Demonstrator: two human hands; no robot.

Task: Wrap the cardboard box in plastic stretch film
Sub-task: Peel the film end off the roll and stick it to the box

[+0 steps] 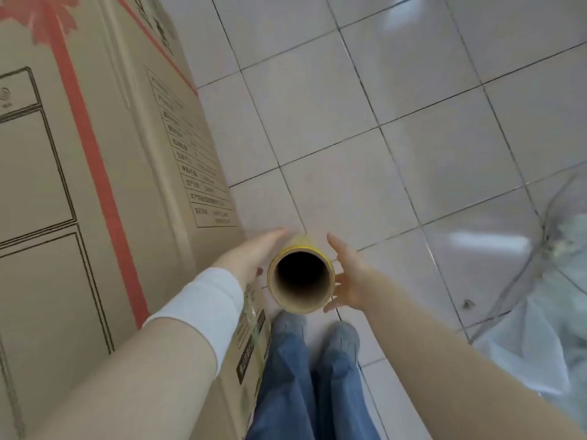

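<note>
Head view: the stretch film roll [300,281] is seen end-on, with a hollow brown core and a yellow rim, between both hands. The left hand [251,255] lies flat along the roll's left side, fingers straight. The right hand [349,281], fingers spread and relaxed, touches its right side. Left of the roll stands the cardboard box [95,185], printed with a red ribbon and a black table whose writing is too blurred to read

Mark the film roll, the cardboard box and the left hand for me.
film roll [300,302]: head view, lower rim of its cardboard core.
cardboard box [133,160]: head view, plain panel right of the red stripe.
left hand [249,254]: head view, back of the hand.
</note>
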